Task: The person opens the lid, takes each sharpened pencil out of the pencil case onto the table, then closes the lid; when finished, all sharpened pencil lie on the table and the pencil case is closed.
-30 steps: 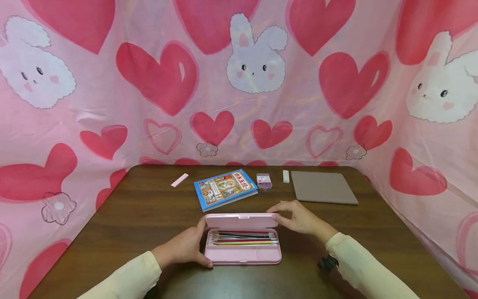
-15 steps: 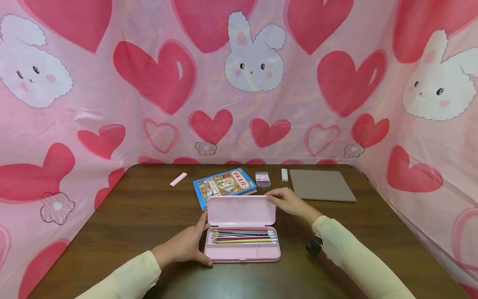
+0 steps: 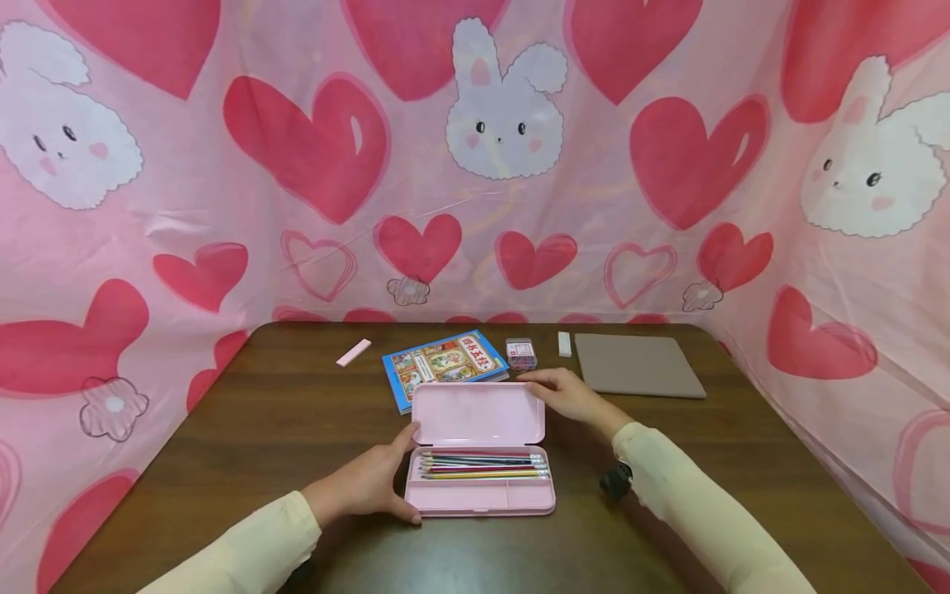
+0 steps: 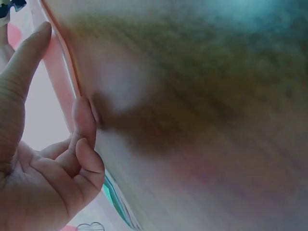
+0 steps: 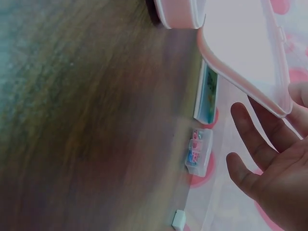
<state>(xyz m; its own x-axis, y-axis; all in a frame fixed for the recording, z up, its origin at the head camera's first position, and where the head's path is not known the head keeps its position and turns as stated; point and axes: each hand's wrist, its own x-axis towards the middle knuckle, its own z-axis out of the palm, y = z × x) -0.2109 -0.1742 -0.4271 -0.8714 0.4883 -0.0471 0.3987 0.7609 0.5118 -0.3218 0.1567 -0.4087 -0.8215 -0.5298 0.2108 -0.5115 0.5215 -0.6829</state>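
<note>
A pink pencil case [image 3: 484,497] lies with its lid [image 3: 478,412] raised, in the middle of the head view. Several pencils [image 3: 482,466] lie side by side in its rear compartment; the front compartments hold nothing visible. My left hand [image 3: 367,481] grips the case's left end, thumb at the front corner and fingers at the back. In the left wrist view, that thumb [image 4: 29,57] and the fingers meet the case's edge. The right hand [image 3: 567,394] pinches the lid's upper right corner, its other fingers spread behind the lid in the right wrist view.
Behind the lid lies a blue-edged book [image 3: 445,363], partly covered. Further back are a pink bar-shaped item [image 3: 354,352], a clear box [image 3: 521,353] of small coloured pieces, a white block [image 3: 565,344] and a flat grey-brown rectangular panel [image 3: 640,365] on the wooden table [image 3: 260,429].
The lid has swung up and back from a low, half-raised angle, with my right hand moving back along with it. My left hand stays at the case's left end.
</note>
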